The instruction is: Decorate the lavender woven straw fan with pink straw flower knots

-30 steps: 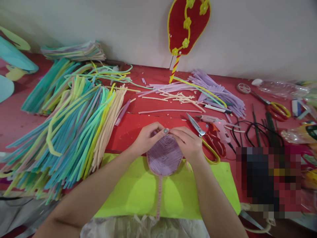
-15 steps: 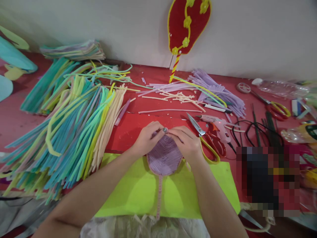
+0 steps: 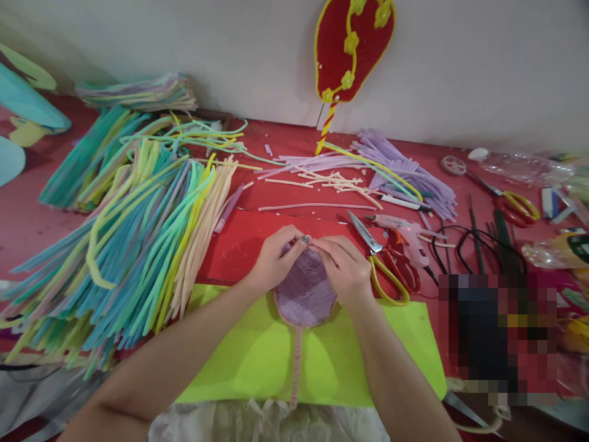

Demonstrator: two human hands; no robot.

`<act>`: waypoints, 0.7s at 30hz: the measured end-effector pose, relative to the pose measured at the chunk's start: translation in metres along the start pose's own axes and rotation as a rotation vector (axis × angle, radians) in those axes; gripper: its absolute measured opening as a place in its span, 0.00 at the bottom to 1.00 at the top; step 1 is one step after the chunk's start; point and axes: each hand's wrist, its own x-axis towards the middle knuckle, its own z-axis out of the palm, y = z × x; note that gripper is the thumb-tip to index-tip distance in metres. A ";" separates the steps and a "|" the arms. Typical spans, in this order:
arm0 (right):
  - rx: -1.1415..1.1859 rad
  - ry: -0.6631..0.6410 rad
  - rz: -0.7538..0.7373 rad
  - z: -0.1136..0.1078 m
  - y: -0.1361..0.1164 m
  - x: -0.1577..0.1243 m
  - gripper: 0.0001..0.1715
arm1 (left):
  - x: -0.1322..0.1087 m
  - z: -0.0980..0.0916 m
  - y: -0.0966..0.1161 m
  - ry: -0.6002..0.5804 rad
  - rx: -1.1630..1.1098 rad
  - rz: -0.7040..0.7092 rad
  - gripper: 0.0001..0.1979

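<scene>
Head view is showing a purple fan (image 3: 306, 291) lying in the middle of the frame, its pink handle (image 3: 297, 368) running down over a green mat (image 3: 253, 356). At the fan's top edge, the left hand (image 3: 276, 261) is pinching the rim, thumb pressed towards curled fingers; the right hand (image 3: 347, 270) is pinching right beside it, fingertips together, and a small pink bit is showing between the two, too hidden to make out fully. For a neat edge, the left hand should probably be bracing the rim lightly while the right is working in small pinches, neither bending the purple rows. Among containers, a clear bottle (image 3: 524, 166) is lying on its side at the upper right, looking see-through with no contents I can pick out; another bottle (image 3: 547, 252) is resting at the right edge, its contents unclear.
</scene>
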 end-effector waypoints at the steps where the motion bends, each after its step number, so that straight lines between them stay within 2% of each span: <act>1: -0.013 0.001 0.006 0.000 -0.001 0.000 0.11 | 0.000 0.000 0.000 0.001 -0.005 -0.007 0.11; 17: -0.056 0.063 -0.003 0.006 -0.007 0.000 0.10 | -0.001 0.000 0.001 0.025 -0.075 -0.032 0.10; 21: 0.000 0.053 0.105 0.005 -0.008 0.002 0.08 | -0.001 0.000 0.001 0.023 -0.079 -0.059 0.11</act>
